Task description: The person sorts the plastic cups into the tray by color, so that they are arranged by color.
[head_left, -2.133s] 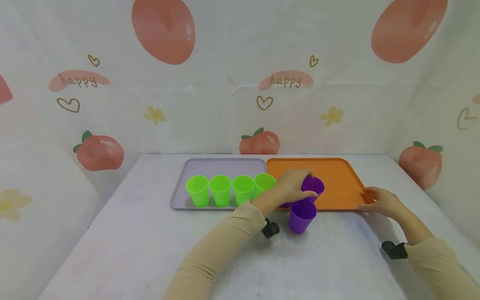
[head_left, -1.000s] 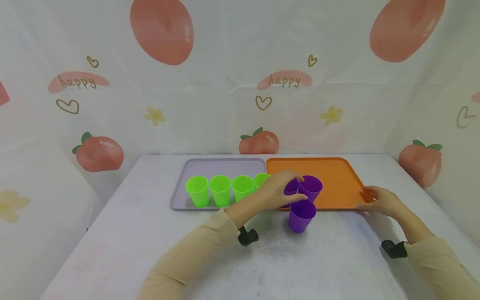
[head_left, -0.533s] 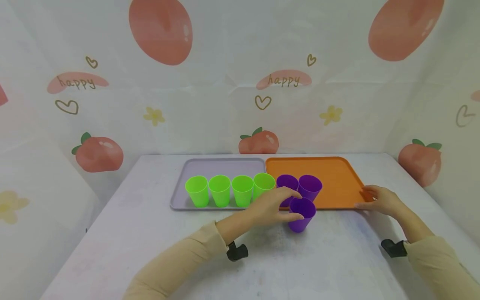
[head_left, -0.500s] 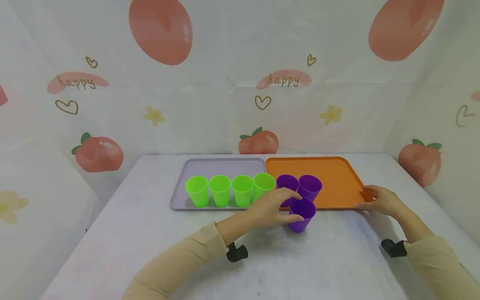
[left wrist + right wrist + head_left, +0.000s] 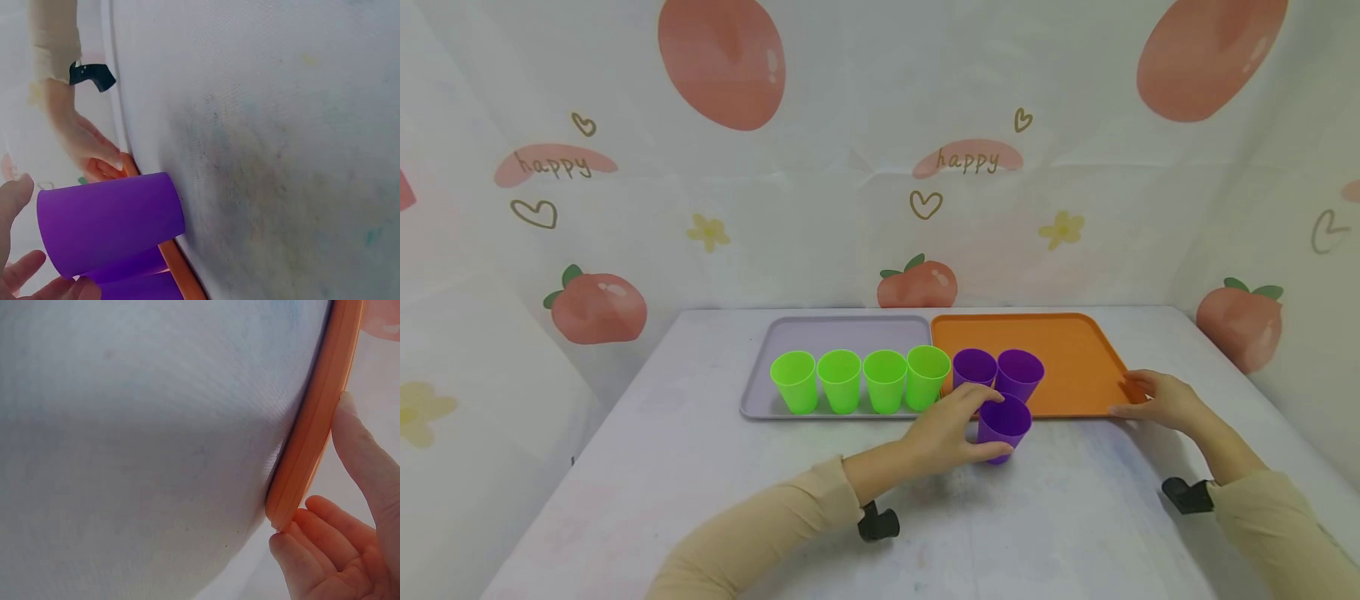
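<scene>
A purple cup (image 5: 1004, 425) stands upright on the table just in front of the orange tray (image 5: 1075, 367). My left hand (image 5: 943, 433) is at its left side, the thumb crossing its near side and the fingers by its rim. In the left wrist view the purple cup (image 5: 112, 222) shows a small gap to the thumb, while other fingertips lie close to or against the rim. My right hand (image 5: 1165, 404) holds the tray's near right corner; in the right wrist view the thumb touches the tray's rim (image 5: 306, 437) and the fingers bend round the corner.
Two more purple cups, one at left (image 5: 974, 367) and one at right (image 5: 1020, 373), stand on the orange tray's left part. A grey-lilac tray (image 5: 850, 332) adjoins it, bearing a row of several green cups (image 5: 840, 383). A printed curtain (image 5: 820, 167) hangs behind the table.
My left hand has let go of the right-hand purple cup on the tray, drawn back, then come down beside the front purple cup. My right hand has stayed at the tray corner.
</scene>
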A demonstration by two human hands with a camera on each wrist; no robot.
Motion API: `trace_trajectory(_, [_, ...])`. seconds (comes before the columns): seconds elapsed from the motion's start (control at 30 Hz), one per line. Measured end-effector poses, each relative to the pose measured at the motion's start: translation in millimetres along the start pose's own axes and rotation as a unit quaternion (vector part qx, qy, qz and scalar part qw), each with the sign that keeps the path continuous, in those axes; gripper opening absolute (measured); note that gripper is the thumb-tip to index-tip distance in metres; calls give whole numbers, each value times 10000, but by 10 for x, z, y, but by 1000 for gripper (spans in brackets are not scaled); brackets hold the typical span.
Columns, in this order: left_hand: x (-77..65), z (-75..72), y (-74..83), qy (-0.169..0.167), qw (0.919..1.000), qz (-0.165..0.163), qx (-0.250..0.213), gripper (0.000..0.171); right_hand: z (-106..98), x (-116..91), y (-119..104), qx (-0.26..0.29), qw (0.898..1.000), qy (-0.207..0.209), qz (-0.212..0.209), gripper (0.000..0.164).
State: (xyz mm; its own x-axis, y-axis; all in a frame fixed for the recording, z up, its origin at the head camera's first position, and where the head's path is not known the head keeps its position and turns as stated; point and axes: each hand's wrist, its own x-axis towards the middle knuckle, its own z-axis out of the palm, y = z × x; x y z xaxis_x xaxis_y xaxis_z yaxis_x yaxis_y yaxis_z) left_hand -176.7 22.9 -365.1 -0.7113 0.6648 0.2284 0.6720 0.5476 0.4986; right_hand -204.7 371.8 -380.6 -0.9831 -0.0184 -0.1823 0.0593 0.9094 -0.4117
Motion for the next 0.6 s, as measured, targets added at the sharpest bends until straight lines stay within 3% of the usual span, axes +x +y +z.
trace_trajectory(0.3, [59,29,-2,-14,9995,-259,-168,58,-9,11,4,41,9999,-99,81,94])
trace_trajectory(0.6, [82,35,5,-17,9992,-256,-303,54,-3,23,17,84,9998,-129,123,95])
